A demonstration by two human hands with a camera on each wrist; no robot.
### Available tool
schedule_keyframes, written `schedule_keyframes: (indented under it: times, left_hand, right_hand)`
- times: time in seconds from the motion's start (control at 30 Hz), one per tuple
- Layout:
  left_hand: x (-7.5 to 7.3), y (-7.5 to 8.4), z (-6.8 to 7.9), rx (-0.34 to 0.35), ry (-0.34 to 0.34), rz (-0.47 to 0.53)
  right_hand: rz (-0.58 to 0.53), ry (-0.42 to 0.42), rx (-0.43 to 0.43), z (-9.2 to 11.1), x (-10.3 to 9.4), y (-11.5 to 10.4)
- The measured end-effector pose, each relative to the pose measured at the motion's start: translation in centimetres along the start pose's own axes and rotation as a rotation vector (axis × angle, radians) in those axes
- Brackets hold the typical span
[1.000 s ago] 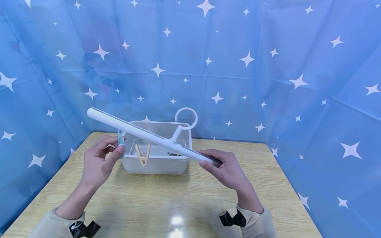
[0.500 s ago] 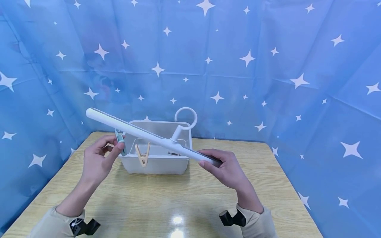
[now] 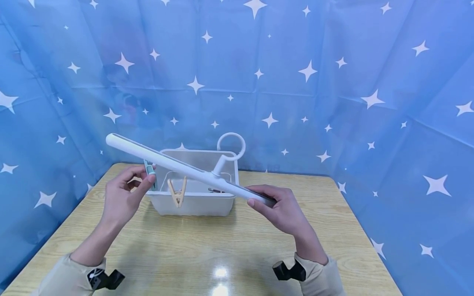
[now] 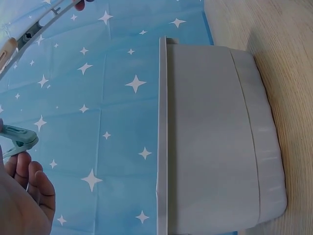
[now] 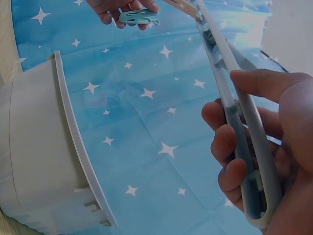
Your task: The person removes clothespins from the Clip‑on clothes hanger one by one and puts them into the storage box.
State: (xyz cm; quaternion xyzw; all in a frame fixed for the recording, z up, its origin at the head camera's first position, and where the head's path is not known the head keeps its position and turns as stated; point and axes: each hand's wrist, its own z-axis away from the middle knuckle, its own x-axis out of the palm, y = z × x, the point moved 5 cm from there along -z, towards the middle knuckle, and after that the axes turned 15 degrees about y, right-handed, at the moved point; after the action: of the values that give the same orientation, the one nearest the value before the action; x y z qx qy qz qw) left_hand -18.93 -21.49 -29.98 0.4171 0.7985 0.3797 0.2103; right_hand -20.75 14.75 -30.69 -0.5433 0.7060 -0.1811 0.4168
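Between the thumb and fingers of my left hand I pinch a teal plastic clothespin. In the right wrist view this clothespin lies sideways in the fingertips, apart from the hanger. My right hand grips the lower right end of a white plastic hanger, which slants up to the left with its round hook upward. A beige clothespin hangs below the bar, its two legs spread; the right wrist view shows it meeting the hanger's underside.
A whitish plastic bin stands on the wooden table behind the hanger. Something small and dark shows inside it; the bar hides part of the interior. A blue curtain with white stars hangs at the back and sides.
The teal clothespin has turned in my left fingers, from nearly upright to tilted with its top leftward. The hanger and right hand have hardly moved.
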Motion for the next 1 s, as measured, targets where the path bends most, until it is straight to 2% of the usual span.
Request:
schedule_keyframes:
  times: [0.37, 1.0]
  left_hand:
    - [0.0, -0.7, -0.3, -0.064, -0.023, -0.074]
    - [-0.3, -2.2, -0.6, -0.093, -0.027, -0.139]
  right_hand:
    - [0.004, 0.005, -0.013, 0.1, -0.1, -0.3]
    - [-0.005, 0.001, -0.005, 0.1, -0.1, -0.6]
